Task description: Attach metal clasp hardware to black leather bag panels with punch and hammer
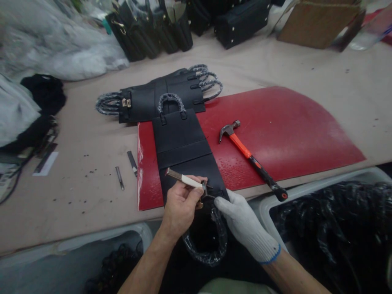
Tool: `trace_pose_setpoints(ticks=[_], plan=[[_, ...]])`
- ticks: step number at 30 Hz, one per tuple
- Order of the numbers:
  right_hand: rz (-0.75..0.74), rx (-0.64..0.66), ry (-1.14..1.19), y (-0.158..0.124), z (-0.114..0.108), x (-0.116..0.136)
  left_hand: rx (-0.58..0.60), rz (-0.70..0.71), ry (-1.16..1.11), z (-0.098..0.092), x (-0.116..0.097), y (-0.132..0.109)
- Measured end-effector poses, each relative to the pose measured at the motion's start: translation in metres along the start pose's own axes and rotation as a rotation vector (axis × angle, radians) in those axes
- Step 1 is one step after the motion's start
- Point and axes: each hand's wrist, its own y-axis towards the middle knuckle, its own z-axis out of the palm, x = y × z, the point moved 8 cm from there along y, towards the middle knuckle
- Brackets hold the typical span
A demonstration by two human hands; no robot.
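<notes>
A black leather bag panel lies lengthwise over the red mat, its near end hanging over the table edge. Plastic-wrapped handles arch from both ends, the near handle dangling below the edge. My left hand, bare, pinches a metal punch with a white-wrapped shaft, held slanting above the panel's near end. Gold-coloured hardware shows just under those fingers. In a white glove, my right hand grips the panel's right edge, thumb on top; its other fingers are mostly hidden.
A claw hammer rests on the red mat. Stacked bag panels lie behind. Left of the mat are a small metal punch and a flat bar. Bins flank me below the table edge; finished bags stand at the back.
</notes>
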Motion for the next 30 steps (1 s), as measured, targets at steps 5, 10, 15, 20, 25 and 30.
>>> trace_pose_setpoints(ticks=[5, 10, 15, 20, 25, 30], plan=[[0.023, 0.009, -0.011, 0.005, -0.001, -0.006, 0.015, 0.046, 0.009, 0.000, -0.002, 0.006], [-0.013, 0.054, 0.012, 0.012, 0.005, -0.004, 0.030, 0.003, -0.136, -0.009, 0.002, 0.013], [-0.039, 0.096, -0.032, 0.017, 0.006, -0.003, 0.083, 0.027, -0.159, -0.012, 0.000, 0.012], [-0.033, 0.072, -0.043, 0.019, 0.003, -0.007, 0.062, 0.043, -0.109, -0.013, -0.009, 0.009], [-0.030, 0.120, 0.018, 0.019, 0.008, -0.007, 0.074, 0.045, -0.071, -0.011, -0.015, 0.009], [-0.018, 0.126, 0.072, 0.019, 0.010, -0.008, 0.083, 0.030, -0.085, -0.010, -0.014, 0.011]])
